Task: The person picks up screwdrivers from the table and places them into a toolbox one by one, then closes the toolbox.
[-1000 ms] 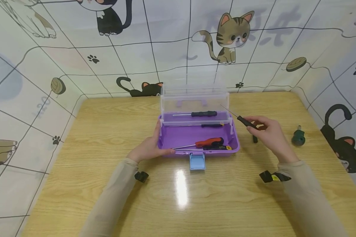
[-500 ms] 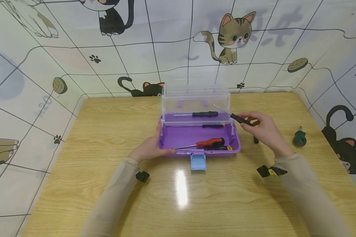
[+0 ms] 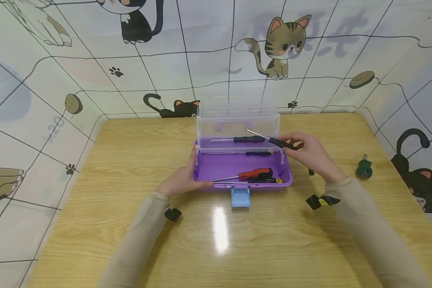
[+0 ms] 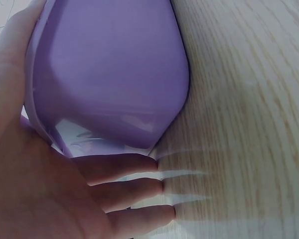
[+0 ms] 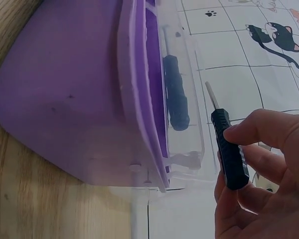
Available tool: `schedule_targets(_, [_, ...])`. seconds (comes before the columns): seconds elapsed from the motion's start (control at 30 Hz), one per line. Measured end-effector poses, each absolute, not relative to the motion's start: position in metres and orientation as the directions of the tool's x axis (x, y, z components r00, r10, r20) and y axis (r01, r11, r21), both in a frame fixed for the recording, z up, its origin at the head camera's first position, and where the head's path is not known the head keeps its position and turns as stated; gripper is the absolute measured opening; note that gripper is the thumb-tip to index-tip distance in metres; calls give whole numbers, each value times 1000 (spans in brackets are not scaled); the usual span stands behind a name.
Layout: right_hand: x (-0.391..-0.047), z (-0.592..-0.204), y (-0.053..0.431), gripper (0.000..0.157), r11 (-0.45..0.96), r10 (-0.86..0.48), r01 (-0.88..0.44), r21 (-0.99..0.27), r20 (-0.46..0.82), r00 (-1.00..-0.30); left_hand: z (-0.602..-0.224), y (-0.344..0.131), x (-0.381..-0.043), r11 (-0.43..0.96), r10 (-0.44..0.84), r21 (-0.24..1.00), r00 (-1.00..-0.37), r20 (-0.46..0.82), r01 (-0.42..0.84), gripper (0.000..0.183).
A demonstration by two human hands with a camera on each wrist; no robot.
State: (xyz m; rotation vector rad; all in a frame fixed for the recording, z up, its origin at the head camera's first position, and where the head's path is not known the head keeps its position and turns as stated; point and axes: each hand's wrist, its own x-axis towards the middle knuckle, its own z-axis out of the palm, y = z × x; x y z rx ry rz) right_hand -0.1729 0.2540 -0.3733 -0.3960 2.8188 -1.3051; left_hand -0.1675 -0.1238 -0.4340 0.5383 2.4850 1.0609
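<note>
Above the right rear part of the purple box (image 3: 219, 163), the black screwdriver (image 3: 281, 143) is held in the right hand (image 3: 311, 156); this grip is narrow, thumb and fingers pinching the handle. The long axis runs from the handle to a shaft tip directed leftward and away from the person, skewed to the long sides of the box. From the grip, the box lies to the left, and the shaft reaches over its clear plastic section (image 3: 223, 149) with no visible contact. At that section, a dark-handled screwdriver (image 3: 249, 139) lies along the box, shaft also to the left. The right hand is the nearer to the rear right corner; the left hand (image 3: 181, 181), fingers straight, rests against the opposite end. Along the front wall lies a red-handled screwdriver (image 3: 255, 173). On the worktop (image 3: 266, 240), right of the box, a stubby green screwdriver (image 3: 364, 169) is well apart.
</note>
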Motion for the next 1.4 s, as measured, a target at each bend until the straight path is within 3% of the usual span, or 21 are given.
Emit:
schedule_targets(0.5, [-191, -368, 238, 31, 599, -283, -207, -773, 38, -958, -434, -124, -169, 626, 492, 755, -851, -186, 196, 134])
schedule_targets(0.9, [-209, -369, 228, 28, 597, -385, -308, -741, 72, -920, -432, -123, -168, 635, 487, 749, -850, -201, 186, 133])
schedule_targets(1.4, [-221, -372, 217, 29, 552, -483, -332, -765, 32, -875, -434, -124, -168, 636, 479, 751, -854, -204, 177, 133])
